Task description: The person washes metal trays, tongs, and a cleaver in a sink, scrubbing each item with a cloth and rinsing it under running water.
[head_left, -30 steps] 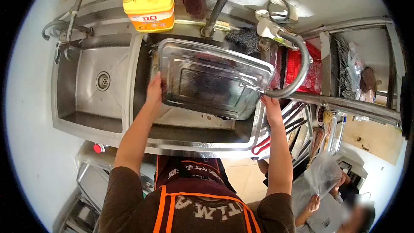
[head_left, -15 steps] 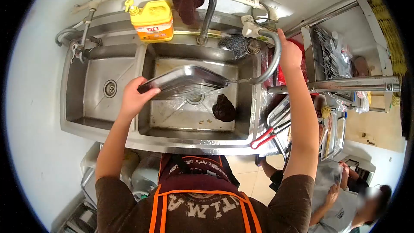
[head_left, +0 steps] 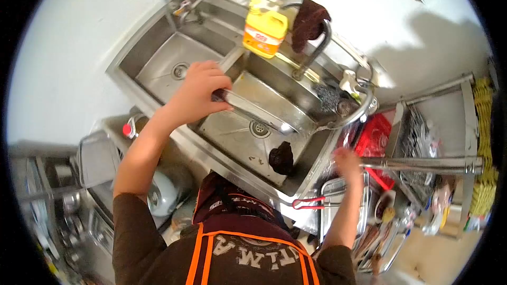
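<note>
My left hand grips one end of a metal tray, which is tilted nearly edge-on above the right sink basin. Water runs from the curved faucet near the tray's far end. My right hand is blurred by motion right of the basin, near a metal rail, and its fingers cannot be made out. A dark wet cloth lies in the basin, beside the drain.
A yellow detergent jug and a scouring pad sit along the sink's back ledge. A brown cloth hangs over another faucet. Red-handled tongs lie at right, by trays and a rack.
My right hand has let go of the tray, gone up to the faucet, then come down beside the sink. The tray has turned from flat to edge-on. The view has rotated.
</note>
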